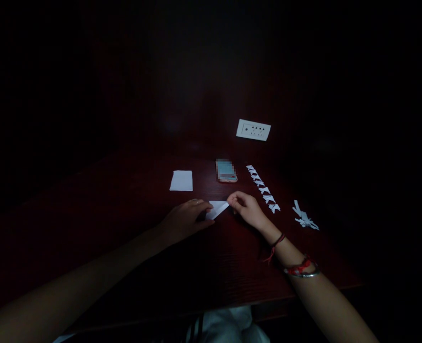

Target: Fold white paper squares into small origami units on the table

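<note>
— Looking from the left of the frame: a square white sheet is lying flat on the dark table, left of centre and apart from your hands. Just below it, your left hand is pressing down, palm low and fingers together, on the left end of the folded paper at the centre of the frame.

— Agreed. Above that paper a phone is lying face up. Just right of centre, your right hand is pinching the paper's pointed right tip, thumb against curled fingertips.

— Further right, a chain of cut paper shapes is running diagonally, and a smaller cutout is lying near the table's right edge.

— I'd judge you are setting a crease in a fold.

— Then the next move is calling for your left hand pinning the paper firmly while your right is lining up the tip. The light is dim, so the edges are hard to read.
</note>
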`<state>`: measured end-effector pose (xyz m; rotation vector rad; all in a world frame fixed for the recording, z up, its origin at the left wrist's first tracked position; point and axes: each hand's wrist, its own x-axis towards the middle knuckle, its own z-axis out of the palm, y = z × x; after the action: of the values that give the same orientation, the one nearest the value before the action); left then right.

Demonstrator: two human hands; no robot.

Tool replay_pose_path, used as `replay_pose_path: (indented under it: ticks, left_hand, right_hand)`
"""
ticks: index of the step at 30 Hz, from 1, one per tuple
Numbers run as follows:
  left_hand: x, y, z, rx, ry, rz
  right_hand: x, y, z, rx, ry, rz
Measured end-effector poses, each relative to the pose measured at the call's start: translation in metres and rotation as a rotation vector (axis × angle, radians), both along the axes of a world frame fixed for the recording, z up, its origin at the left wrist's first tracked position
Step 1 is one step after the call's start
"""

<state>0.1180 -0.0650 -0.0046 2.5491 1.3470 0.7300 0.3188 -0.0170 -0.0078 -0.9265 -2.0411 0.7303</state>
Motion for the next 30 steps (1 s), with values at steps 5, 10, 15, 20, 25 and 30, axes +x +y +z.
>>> replay_pose_path:
  ticks: [5,10,15,20,25,30]
  left_hand:
    - [0.0,0.0,0.005,0.069,-0.09,-0.012]
    - [-0.004,0.01,0.003,-0.036,-0.34,0.137]
    - [-0.003,0.014,0.0,-0.27,-0.488,0.034]
    - [-0.004,0.013,0.009,-0.424,-0.547,-0.017]
    - [-0.007,0.016,0.01,-0.512,-0.578,0.015]
    - [-0.009,0.018,0.008,-0.474,-0.612,0.01]
  right_hand:
    - [0.0,-0.002,0.003,0.023,0.04,-0.023]
    - [-0.001,-0.005,0.007,0.002,0.078,0.016]
    - [-0.004,-0.008,0.009,-0.024,0.09,0.062]
    - [-0.004,-0.014,0.014,0.011,0.106,0.105]
    - [-0.001,-0.015,0.016,0.02,0.108,0.145]
    - [0.001,-0.013,0.014,-0.058,0.105,0.218]
